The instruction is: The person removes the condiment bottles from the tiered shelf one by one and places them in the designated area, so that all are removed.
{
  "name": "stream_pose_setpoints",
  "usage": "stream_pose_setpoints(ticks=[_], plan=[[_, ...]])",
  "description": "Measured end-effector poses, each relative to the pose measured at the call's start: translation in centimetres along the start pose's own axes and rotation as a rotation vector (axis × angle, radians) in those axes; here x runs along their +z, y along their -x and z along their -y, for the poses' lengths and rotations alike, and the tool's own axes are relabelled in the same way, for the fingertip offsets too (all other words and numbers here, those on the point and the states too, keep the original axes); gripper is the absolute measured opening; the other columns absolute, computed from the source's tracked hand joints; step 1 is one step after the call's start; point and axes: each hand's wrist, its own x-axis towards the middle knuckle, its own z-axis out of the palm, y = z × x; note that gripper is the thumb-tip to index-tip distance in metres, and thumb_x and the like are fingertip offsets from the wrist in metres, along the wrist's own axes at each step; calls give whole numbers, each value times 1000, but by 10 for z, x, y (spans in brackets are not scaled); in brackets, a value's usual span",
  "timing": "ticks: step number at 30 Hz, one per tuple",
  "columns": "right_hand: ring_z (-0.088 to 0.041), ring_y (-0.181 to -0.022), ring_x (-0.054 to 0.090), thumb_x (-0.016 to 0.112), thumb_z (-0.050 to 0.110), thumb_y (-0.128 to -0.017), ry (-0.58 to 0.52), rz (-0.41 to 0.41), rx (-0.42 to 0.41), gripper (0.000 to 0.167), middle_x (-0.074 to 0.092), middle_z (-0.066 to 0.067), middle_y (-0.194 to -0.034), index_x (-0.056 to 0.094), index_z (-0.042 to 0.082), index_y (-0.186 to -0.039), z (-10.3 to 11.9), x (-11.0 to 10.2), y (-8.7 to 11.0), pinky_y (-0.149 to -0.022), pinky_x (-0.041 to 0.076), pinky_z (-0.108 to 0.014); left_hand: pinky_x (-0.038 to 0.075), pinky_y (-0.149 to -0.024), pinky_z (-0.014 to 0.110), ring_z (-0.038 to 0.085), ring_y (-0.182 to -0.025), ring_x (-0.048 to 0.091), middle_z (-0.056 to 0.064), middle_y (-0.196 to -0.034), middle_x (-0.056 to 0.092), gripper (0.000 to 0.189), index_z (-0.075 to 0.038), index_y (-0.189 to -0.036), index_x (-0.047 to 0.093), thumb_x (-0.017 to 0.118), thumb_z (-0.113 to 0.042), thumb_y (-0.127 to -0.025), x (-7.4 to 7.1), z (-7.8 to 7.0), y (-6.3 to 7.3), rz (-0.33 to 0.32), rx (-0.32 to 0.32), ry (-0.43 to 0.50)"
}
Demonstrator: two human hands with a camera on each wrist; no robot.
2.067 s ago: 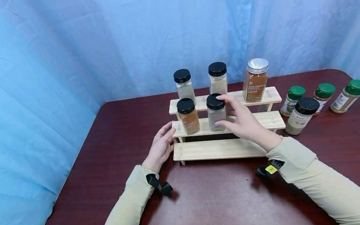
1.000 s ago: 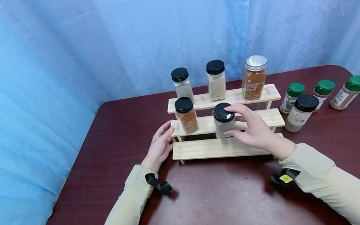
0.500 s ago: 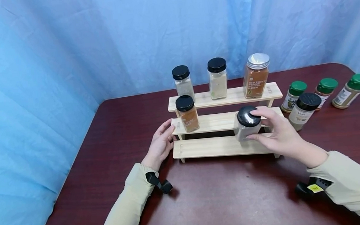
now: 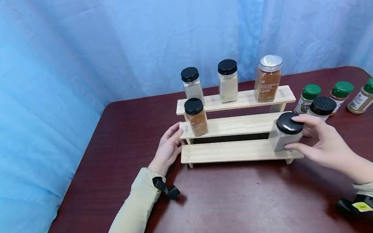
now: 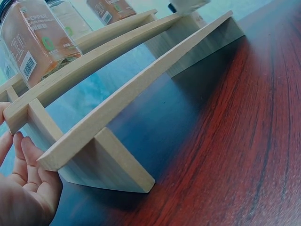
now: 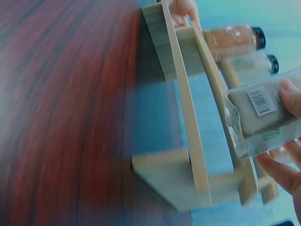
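Note:
A pale wooden three-step rack (image 4: 228, 152) stands on the table. My left hand (image 4: 167, 148) holds the left end of its middle step, thumb on top and fingers underneath; in the left wrist view the fingers (image 5: 29, 162) curl near the step ends. My right hand (image 4: 326, 142) grips a square glass spice jar (image 4: 280, 138) with a black lid, tilted, over the rack's right end. The right wrist view shows a barcode label on this jar (image 6: 263, 113) and greyish contents inside. An orange-brown spice jar (image 4: 198, 123) with a black lid stands at the middle step's left.
On the top step are two black-lidded jars (image 4: 228, 86) and a silver-lidded red sweet pepper jar (image 4: 267, 83). Right of the rack stand green-capped bottles (image 4: 364, 98) and a black-capped bottle (image 4: 321, 107), partly behind my right hand. A blue curtain (image 4: 167, 34) hangs behind the table.
My right hand has taken the greyish jar off the middle step and carried it rightward, tilting it, to the rack's right end. My left hand stays at the rack's left end.

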Motion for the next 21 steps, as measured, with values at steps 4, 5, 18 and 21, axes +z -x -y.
stream_pose_setpoints(ticks=[4,5,18,21], plan=[[20,-92,54,64,46,-78,63,-6,85,79,49,27,-122,39,-12,-127,-6,-15,13,-66,45,-2,40,-54,16,2,-56,48,-6,-85,62,42,-5,-140,40,46,-4,-98,0,0,-1,6,-4,3],[21,-92,53,68,39,-78,83,-5,106,77,49,28,-121,39,-11,-128,-8,-19,16,-66,45,-1,40,-54,16,2,-56,48,-6,-84,62,42,-5,-140,40,46,-4,-98,0,0,-1,5,-5,4],[18,-97,53,80,-7,-62,181,35,240,90,48,28,-123,33,-6,-139,-62,-69,70,-66,46,-2,39,-55,15,2,-59,50,-6,-86,62,40,-5,-137,42,47,-4,-97,0,0,-2,-7,-12,6],[14,-103,53,75,17,-68,73,-23,237,84,50,21,-126,34,-11,-136,-69,-77,79,-70,46,-2,39,-54,15,2,-58,50,-6,-87,62,41,-5,-139,41,47,-5,-98,0,0,-2,-4,-10,2]])
